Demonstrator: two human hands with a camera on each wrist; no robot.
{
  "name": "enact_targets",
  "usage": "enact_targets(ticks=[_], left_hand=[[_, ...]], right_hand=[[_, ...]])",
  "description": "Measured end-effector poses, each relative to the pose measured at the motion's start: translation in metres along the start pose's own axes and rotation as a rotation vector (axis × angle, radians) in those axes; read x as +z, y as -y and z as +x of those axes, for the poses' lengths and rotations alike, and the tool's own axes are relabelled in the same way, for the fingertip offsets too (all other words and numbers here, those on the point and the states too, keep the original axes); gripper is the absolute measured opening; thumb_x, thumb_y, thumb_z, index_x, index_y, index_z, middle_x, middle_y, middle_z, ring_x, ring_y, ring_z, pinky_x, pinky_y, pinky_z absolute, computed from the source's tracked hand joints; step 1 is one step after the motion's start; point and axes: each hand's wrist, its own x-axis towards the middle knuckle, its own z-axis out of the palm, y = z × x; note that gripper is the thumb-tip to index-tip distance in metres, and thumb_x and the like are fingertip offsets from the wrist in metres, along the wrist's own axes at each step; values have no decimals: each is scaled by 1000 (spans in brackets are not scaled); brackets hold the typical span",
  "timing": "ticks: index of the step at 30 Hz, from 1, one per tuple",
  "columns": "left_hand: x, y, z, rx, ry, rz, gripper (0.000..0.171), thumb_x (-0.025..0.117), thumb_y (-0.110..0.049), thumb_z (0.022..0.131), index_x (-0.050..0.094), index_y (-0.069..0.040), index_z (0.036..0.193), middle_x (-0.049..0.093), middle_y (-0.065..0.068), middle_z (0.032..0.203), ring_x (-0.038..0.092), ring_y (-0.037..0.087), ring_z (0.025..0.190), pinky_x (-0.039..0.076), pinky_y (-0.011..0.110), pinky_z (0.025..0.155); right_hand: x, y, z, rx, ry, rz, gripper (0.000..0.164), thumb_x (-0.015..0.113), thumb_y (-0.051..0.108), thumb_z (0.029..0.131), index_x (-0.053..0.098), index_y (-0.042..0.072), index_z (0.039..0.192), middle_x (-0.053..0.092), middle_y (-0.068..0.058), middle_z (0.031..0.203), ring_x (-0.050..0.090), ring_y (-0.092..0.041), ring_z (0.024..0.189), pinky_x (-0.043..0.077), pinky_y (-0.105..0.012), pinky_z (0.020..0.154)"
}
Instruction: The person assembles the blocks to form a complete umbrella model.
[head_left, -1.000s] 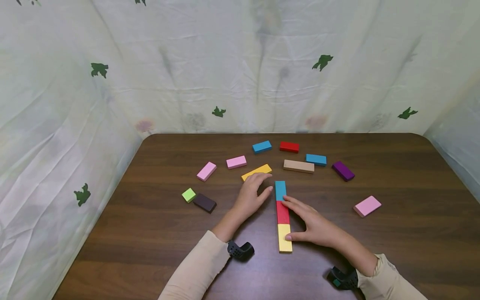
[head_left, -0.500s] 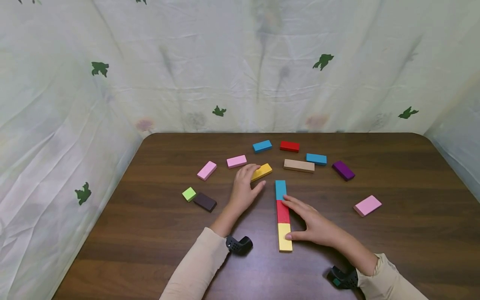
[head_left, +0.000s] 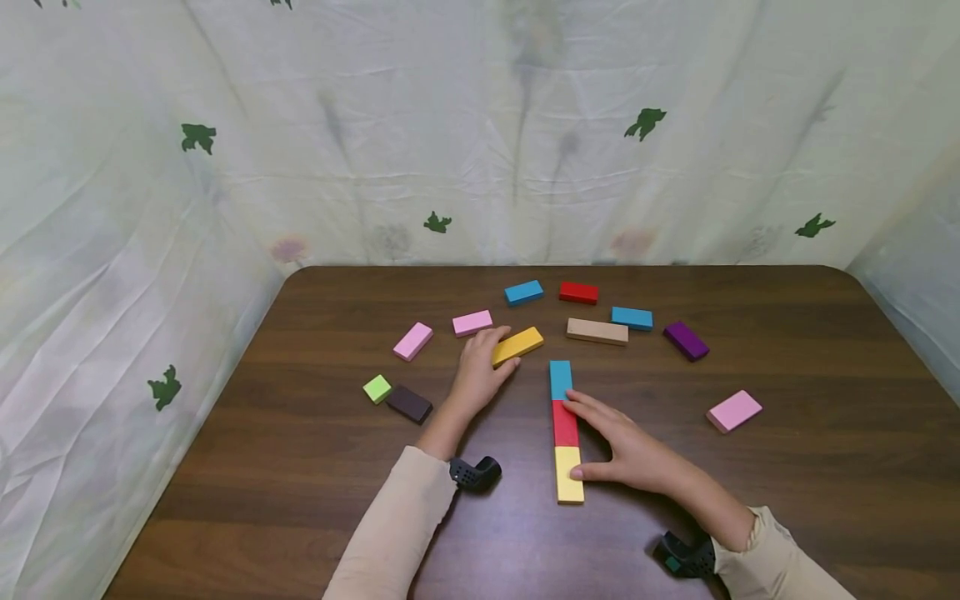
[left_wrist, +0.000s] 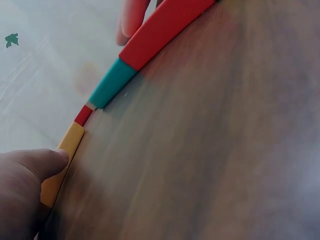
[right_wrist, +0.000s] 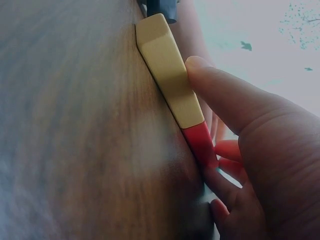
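Note:
My left hand (head_left: 477, 371) spans the left end of an orange-yellow wooden block (head_left: 519, 344), thumb on the near side, fingers beyond. In the left wrist view the thumb overlaps this block (left_wrist: 72, 137); firm contact cannot be told. A straight row lies in front of me: a blue block (head_left: 560, 379) at the far end, a red block (head_left: 565, 423) in the middle and a pale yellow block (head_left: 568, 486) nearest. My right hand (head_left: 630, 450) rests against the row's right side, its fingers spread, thumb at the yellow block and fingertips near the blue-red joint.
Around the row lie pink blocks (head_left: 735, 412), a purple block (head_left: 686, 342), blue blocks (head_left: 632, 319), a tan block (head_left: 597, 332), a red block (head_left: 578, 292), a black block (head_left: 409, 404) and a small green block (head_left: 377, 389). The brown table (head_left: 262, 500) meets a cloth backdrop (head_left: 360, 167).
My left hand has moved leftward along the orange-yellow block, showing more of its right part. That block stays in place. The right hand and the row have not visibly moved.

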Motion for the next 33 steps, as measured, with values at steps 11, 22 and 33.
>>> enact_targets(ticks=[11, 22, 33], left_hand=[[-2, 0, 2, -2, 21, 24, 37, 65, -13, 83, 58, -7, 119, 52, 11, 110, 45, 27, 97, 34, 37, 85], [-2, -5, 2, 60, 6, 2, 35, 62, -10, 85, 57, -7, 119, 50, 11, 112, 43, 26, 99, 33, 37, 87], [-6, -10, 6, 174, 23, -17, 34, 61, -7, 85, 58, -6, 118, 52, 12, 111, 43, 27, 100, 33, 37, 87]], right_hand=[[-1, 3, 0, -12, 3, 7, 84, 67, 53, 73, 32, 17, 140, 21, 0, 146, 22, -24, 130, 26, -53, 97], [-1, 3, 0, 25, 16, 14, 84, 67, 54, 72, 32, 19, 140, 20, 3, 146, 21, -21, 130, 25, -51, 98], [-2, 3, 0, 7, 8, 12, 84, 66, 54, 72, 32, 18, 140, 21, 0, 146, 22, -25, 130, 26, -54, 96]])
